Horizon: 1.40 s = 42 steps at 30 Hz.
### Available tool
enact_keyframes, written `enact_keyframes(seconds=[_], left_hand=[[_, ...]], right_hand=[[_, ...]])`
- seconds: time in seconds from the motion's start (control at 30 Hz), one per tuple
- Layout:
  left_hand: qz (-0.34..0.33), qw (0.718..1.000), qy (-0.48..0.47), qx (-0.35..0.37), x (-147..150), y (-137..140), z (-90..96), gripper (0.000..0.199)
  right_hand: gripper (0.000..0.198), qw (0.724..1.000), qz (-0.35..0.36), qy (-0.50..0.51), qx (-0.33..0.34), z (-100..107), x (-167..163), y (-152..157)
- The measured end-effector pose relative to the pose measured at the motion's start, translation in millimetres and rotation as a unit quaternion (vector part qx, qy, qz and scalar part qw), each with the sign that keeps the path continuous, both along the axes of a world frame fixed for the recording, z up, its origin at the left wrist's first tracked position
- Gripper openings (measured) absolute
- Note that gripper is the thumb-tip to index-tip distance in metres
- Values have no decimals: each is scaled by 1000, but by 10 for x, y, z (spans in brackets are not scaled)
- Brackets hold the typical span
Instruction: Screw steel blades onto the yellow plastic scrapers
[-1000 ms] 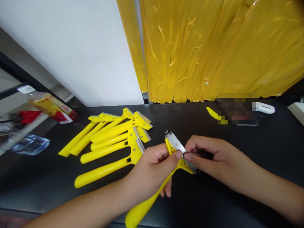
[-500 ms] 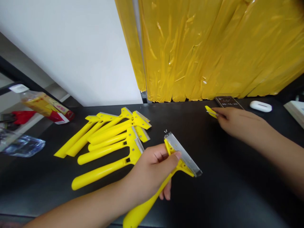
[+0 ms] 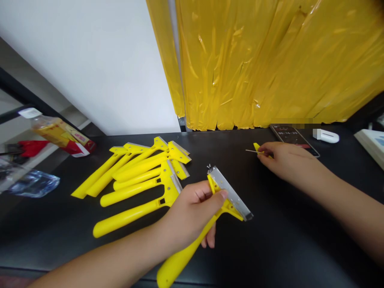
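My left hand (image 3: 195, 208) is closed around a yellow scraper (image 3: 177, 260), its thumb pressed on the metal blade strip across the head. Beside the top end of that strip lie several tiny screws (image 3: 209, 166) on the black table. My right hand (image 3: 277, 156), out to the right, pinches a small flat yellow piece (image 3: 256, 146). A thin metal shaft (image 3: 251, 151) sticks out leftward from the same fingers; its other end is hidden. Several more yellow scrapers (image 3: 132, 188) lie in a loose, overlapping pile left of my left hand.
A phone (image 3: 292, 138) with a timer lies behind my right hand, near a white earbud case (image 3: 328, 136). A white box (image 3: 372, 144) is at the right edge. At the left stand a drink bottle (image 3: 63, 134) and clear plastic (image 3: 36, 184). Yellow sheeting (image 3: 240, 64) hangs behind the table.
My right hand has shifted slightly left and down, uncovering more of the phone. The thin shaft now projects farther past the yellow piece. My left hand keeps its hold on the scraper.
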<state>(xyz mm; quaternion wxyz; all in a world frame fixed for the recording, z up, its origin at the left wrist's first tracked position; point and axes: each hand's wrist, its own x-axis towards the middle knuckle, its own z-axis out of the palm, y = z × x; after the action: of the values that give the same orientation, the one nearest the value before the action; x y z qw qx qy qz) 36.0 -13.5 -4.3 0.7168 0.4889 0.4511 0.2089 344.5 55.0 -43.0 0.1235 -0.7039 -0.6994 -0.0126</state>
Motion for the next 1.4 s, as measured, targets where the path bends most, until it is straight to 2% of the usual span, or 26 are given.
enact_keyframes(seconds=[0.17,0.3,0.4,0.57,0.7,0.9,1.03,1.1,1.17,1.23,1.3,1.4], left_hand=[[-4,1000,5,-2,0,-9,16,33],[-2,1000,12,-4,4,-20,17,33],[-6,1000,4,-9,6,-13,9,35],[-9,998,-26,-49,2,32,-1,31],[-16,996,-46,-75,-12,46,-5,30],[-36,993,-57,-100,-28,39,-9,33],[-48,992,-51,-105,-29,48,-20,33],[-44,992,-52,-104,-26,47,-25,31],[-31,993,-55,-99,-23,41,-31,31],[-30,994,-55,-93,-21,33,-37,33],[-38,994,-54,-83,-18,26,-43,35],[-38,996,-49,-62,-9,24,-48,34]], right_hand=[[42,1000,-7,6,3,-29,84,51],[34,999,2,36,-32,-7,120,112],[22,994,34,84,-63,62,67,105],[28,980,82,173,-52,260,-185,-127],[25,932,109,344,-30,456,-456,-462],[28,853,219,462,-106,665,-698,-741],[25,820,215,508,-150,614,-724,-741],[25,792,201,551,-169,548,-748,-733],[34,763,194,586,-192,492,-786,-727],[41,754,183,598,-203,467,-823,-722],[47,759,172,596,-201,471,-841,-717],[33,762,174,588,-207,498,-824,-713]])
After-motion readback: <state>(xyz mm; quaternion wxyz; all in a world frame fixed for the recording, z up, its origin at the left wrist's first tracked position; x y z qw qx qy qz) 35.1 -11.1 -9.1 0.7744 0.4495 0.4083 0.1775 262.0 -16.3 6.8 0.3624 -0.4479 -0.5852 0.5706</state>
